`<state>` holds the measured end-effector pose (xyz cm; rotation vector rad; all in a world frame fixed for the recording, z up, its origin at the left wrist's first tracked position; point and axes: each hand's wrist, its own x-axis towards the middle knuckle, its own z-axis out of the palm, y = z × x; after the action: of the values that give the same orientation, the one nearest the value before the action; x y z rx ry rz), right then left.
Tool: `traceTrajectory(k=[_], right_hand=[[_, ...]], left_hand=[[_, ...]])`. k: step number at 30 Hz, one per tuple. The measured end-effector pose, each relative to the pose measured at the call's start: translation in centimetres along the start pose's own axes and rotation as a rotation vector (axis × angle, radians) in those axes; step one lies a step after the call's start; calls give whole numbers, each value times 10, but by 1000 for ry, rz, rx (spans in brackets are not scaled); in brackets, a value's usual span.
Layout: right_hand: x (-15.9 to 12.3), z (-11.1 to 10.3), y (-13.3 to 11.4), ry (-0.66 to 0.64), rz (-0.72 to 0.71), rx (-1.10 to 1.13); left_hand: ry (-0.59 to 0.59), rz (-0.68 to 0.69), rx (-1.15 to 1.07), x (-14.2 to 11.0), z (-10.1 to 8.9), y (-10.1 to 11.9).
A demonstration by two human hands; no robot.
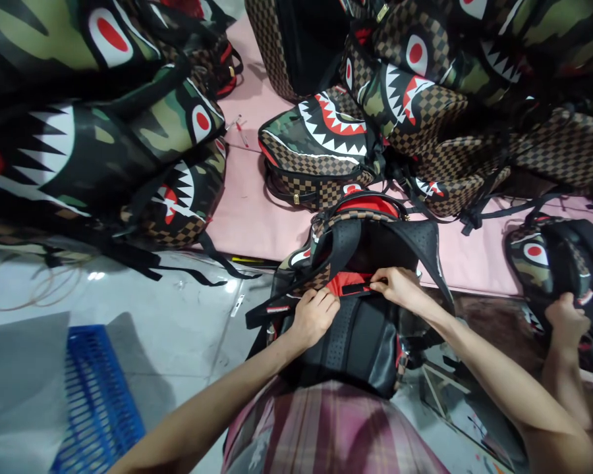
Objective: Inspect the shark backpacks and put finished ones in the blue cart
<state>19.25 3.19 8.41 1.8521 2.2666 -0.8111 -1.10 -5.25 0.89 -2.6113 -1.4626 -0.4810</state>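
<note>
Pink table (250,227) was packed, my backpack (368,336) ran lengthwise, top away; left hand (316,317) and right hand (399,288) pinched red fabric (340,283).

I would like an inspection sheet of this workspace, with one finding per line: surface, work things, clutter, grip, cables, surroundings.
Surface: pink tabletop, bearing piles of patterned backpacks.
Work things: open backpack at the tabletop's near edge, black back panel facing the wearer, red lining and black strip showing.
Clutter: pen-like item between the piles.
Grip: left hand pinches the red lining; right hand pinches at the black strip's end.
Cables: nothing certain seen; thin tan loops at left, material unclear.
Surroundings: tiled floor; blue slatted item, lower left; another person's hand, far right.
</note>
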Motion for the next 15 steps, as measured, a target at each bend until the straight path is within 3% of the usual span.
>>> traceTrajectory(k=[3,6,10,15], right_hand=[[5,6,-4,-44,-45,-80],[9,11,-8,-62,-46,52],[8,3,-1,-28,-1,48],[10,1,4,-52,-81,34]], left_hand=[[35,21,5,3,-1,0],[65,43,12,7,-6,-1],[91,62,13,11,-10,-1],[119,100,1,13,-10,2]])
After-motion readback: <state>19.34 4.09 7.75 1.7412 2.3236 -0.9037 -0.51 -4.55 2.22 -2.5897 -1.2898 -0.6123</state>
